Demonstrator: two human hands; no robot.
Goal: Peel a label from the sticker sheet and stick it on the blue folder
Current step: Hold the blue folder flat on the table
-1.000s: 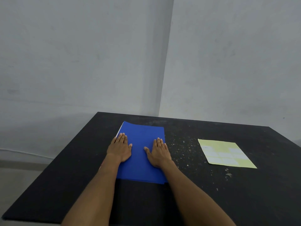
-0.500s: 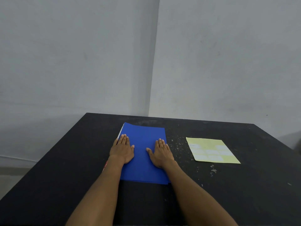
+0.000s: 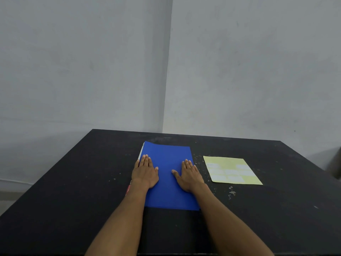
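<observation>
A blue folder (image 3: 167, 159) lies flat in the middle of a black table (image 3: 73, 191). My left hand (image 3: 145, 172) rests palm down on the folder's left edge, fingers straight. My right hand (image 3: 189, 175) rests palm down on its right side. Neither hand holds anything. A pale yellow sticker sheet (image 3: 231, 170) with several white labels lies flat on the table to the right of the folder, a short gap away from my right hand.
Grey walls meet in a corner behind the table. White specks and scuffs dot the table surface between the folder and the sheet. A dark object (image 3: 335, 163) shows at the right edge of the view, past the table.
Both hands stay flat on the folder. The view has shifted, so the table's far edge and the sheet sit a little further left in the picture than one second ago.
</observation>
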